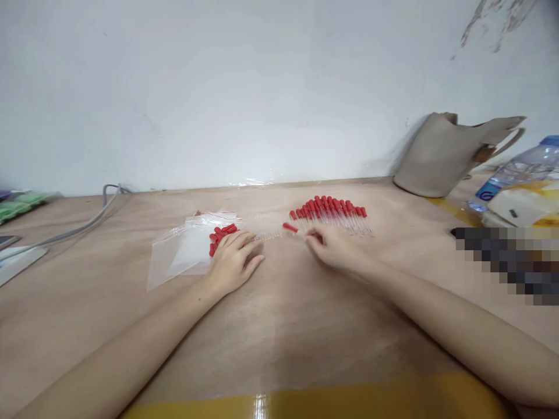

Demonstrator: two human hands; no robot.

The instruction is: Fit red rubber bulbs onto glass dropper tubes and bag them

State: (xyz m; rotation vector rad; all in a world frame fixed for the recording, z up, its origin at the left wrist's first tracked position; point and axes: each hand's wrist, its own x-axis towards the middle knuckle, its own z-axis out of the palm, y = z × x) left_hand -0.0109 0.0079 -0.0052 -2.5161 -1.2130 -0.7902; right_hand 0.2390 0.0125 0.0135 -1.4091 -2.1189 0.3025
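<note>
My right hand (327, 247) pinches a glass dropper by its clear end, and the dropper's red bulb (290, 227) points left. Just beyond that hand lies a row of droppers (332, 208), clear tubes with red bulbs, side by side on the table. My left hand (236, 259) rests with fingers stretched at the edge of a heap of loose red rubber bulbs (217, 237), partly covering it. Under the heap are clear plastic zip bags (187, 250). Between my hands lie several bare glass tubes (264, 227), faint against the table.
A beige bag (437, 154) stands by the wall at the back right. Beside it are a water bottle (524, 166) and a white and yellow packet (524, 203). A grey cable (87, 224) runs along the left, near green packages (26, 203). Brown paper covers the table (271, 337).
</note>
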